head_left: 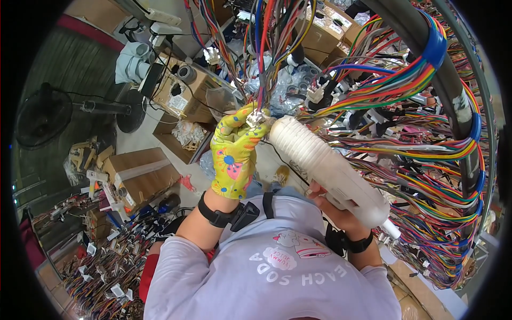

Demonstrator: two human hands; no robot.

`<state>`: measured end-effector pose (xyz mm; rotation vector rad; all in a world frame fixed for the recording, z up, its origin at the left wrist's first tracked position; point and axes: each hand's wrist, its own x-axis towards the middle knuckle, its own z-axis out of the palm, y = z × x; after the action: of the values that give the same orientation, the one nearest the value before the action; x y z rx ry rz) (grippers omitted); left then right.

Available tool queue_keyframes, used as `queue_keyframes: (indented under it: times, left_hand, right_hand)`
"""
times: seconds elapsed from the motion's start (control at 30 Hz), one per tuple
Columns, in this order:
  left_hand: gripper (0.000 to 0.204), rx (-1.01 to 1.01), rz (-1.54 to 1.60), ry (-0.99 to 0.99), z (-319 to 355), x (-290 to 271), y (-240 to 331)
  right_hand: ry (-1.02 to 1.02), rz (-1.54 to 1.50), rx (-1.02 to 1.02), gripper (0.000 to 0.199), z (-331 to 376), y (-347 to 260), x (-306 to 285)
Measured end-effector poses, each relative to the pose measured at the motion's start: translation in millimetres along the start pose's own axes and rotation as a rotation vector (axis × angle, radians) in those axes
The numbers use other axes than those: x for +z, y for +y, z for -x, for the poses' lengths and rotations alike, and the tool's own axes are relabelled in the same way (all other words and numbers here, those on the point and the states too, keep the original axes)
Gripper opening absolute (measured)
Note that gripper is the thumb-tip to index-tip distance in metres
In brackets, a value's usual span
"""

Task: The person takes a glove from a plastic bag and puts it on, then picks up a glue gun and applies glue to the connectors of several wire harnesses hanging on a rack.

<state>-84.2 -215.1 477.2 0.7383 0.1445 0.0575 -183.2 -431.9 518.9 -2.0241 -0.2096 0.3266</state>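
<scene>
My left hand [233,154], in a yellow flowered glove, is closed on a white plug connector [256,118] with coloured wires running up from it. In my bare right hand [336,205] is a bulky whitish glue gun [341,170], its front half wound with pale tape. A white glue stick [392,228] pokes out of its back end. The gun's tip is right beside the connector; whether they touch I cannot tell. Most of my right hand's fingers are hidden under the gun.
A dark metal rail [448,85] curves along the right, hung with wire bundles [384,90] under blue tape. Cardboard boxes [143,173] stand on the floor at left, near a black fan [44,115]. More harnesses [106,266] are heaped at lower left.
</scene>
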Motion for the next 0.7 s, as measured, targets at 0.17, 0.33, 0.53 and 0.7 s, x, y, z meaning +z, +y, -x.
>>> queue_keyframes:
  times: [0.17, 0.33, 0.53, 0.7]
  left_hand:
    - [0.035, -0.021, 0.002, 0.002, 1.7, 0.4, 1.2]
    - [0.035, -0.011, 0.009, 0.010, 1.6, -1.7, -0.4]
    - [0.035, -0.010, 0.020, 0.020, 1.6, -3.9, 0.0]
    - [0.035, -0.011, 0.015, 0.016, 1.7, -4.2, 0.4]
  right_hand:
    - [0.033, -0.135, -0.044, 0.034, -4.0, -5.6, 0.8]
    - [-0.014, -0.027, -0.024, 0.039, -1.2, -2.1, -2.0]
    - [-0.009, -0.077, 0.004, 0.044, -2.1, -1.8, -0.4]
    - [0.006, 0.025, -0.038, 0.044, 0.8, 0.5, -1.3]
